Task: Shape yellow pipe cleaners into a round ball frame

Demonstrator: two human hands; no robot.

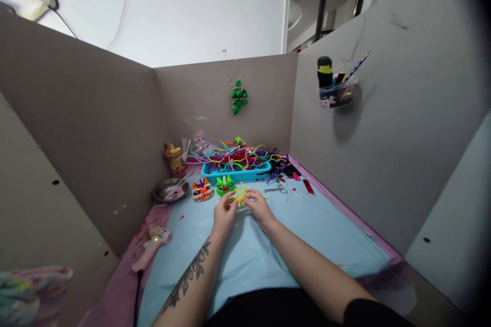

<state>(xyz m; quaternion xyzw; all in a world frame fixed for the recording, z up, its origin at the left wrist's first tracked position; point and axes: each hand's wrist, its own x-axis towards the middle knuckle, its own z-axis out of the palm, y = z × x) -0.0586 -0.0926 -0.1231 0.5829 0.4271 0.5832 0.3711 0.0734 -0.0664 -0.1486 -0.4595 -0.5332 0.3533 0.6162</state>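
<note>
Between both hands, a little above the blue cloth, is a yellow frame of bent pipe cleaners with open gaps in it. My left hand pinches its left side, fingers curled. On the right side, my right hand grips it between thumb and fingers. Just behind the hands sits a green pipe-cleaner animal head with eyes and a red mouth. An orange and white head of the same sort lies to its left. A pair of scissors rests to the right of my right hand.
Behind stands a blue tray heaped with colourful pipe cleaners. A metal bowl and a lidded jar are at the left. A pink glue gun with a black cord lies front left. Grey partitions enclose the table.
</note>
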